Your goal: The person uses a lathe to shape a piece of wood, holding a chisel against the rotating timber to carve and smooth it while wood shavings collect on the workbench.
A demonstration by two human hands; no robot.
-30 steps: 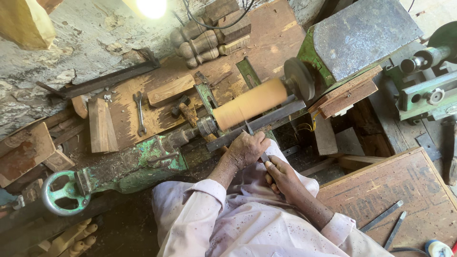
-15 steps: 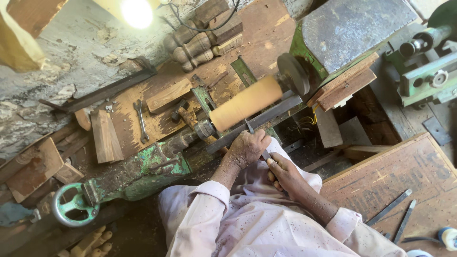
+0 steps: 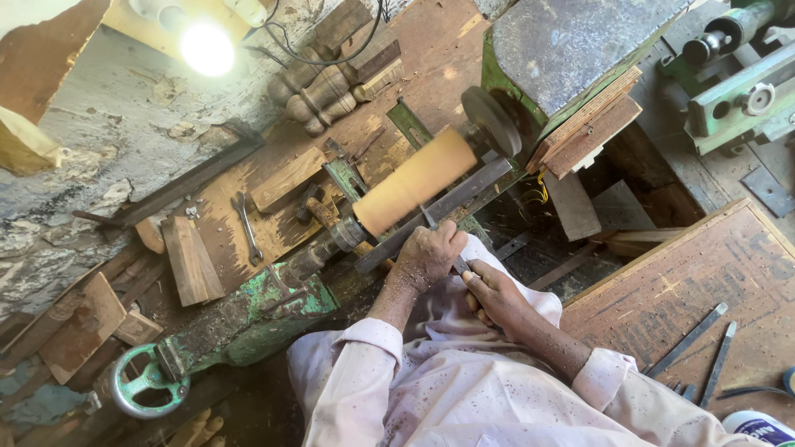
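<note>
A pale orange wooden cylinder (image 3: 414,180) is mounted on a green wood lathe (image 3: 248,319), its surface blurred. A metal chisel (image 3: 432,221) crosses the dark tool rest (image 3: 439,211), its tip at the cylinder. My left hand (image 3: 426,255) is closed over the chisel's blade just behind the rest. My right hand (image 3: 489,291) grips the chisel's rear part, close to my body. The handle is mostly hidden by both hands. My sleeves are dusted with wood chips.
A lit bulb (image 3: 207,47) hangs at upper left. Turned wooden spindles (image 3: 319,91), a spanner (image 3: 247,225) and wood blocks (image 3: 190,258) lie behind the lathe. Spare chisels (image 3: 700,341) rest on a wooden board at right. A green handwheel (image 3: 147,386) sits at lower left.
The view has shifted slightly, so the lathe and bulb sit a little differently in frame. Both hands stay on the chisel at the cylinder in the same grip.
</note>
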